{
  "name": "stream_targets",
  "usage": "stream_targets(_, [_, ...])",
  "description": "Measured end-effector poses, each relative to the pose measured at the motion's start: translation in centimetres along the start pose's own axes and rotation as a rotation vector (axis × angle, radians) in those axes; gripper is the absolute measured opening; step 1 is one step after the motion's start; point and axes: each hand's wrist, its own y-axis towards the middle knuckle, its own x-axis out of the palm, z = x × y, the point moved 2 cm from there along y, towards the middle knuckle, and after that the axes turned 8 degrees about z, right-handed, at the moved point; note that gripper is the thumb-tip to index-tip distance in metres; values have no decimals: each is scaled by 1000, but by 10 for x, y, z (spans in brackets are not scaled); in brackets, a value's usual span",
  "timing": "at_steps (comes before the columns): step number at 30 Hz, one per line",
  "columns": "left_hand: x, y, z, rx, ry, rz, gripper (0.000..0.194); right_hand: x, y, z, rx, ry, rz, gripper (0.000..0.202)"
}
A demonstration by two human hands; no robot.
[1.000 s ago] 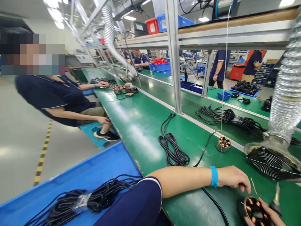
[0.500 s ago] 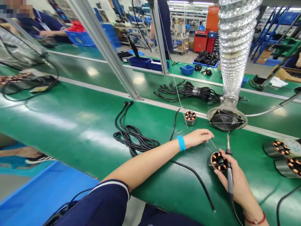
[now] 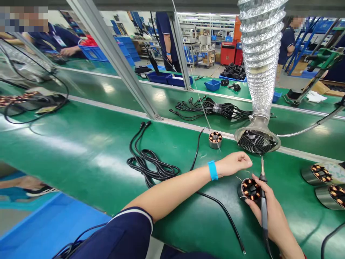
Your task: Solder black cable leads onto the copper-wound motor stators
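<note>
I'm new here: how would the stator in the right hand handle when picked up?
The stator is probably heavy for its size, given its copper coils. Its round wall could let it roll if tipped. The thin wires poking out likely bend easily.

Worn on the person's head, a single camera is looking forward and down over the green bench (image 3: pixel 88 151); it is viewing the left hand (image 3: pixel 234 163) and right hand (image 3: pixel 275 212) from above at close range, both right of centre; past the silver duct (image 3: pixel 260 64) it is taking in the workshop, a red cabinet (image 3: pixel 228 53) showing small far off.
</note>
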Motion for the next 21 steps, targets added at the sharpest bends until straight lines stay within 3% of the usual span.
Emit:
stream_targets(2, [2, -8, 7, 75, -88, 104, 27, -4, 2, 2, 13, 11, 25, 56])
stream_targets(4, [9, -19, 10, 114, -82, 70, 21, -6, 2, 1, 13, 79, 107, 57])
stream_targets(10, [35, -45, 11, 294, 442, -78, 17, 0, -8, -10, 164, 478, 494, 44])
stream_targets(16, [46, -47, 10, 549, 875, -171, 19, -2, -7, -10, 234, 571, 564, 32])
stream_targets(19, [37, -52, 16, 743, 959, -154, 16, -5, -5, -12, 254, 603, 627, 32])
stream_targets(21, [10, -54, 31, 916, 952, 13, 20, -7, -4, -14, 278, 623, 685, 34])
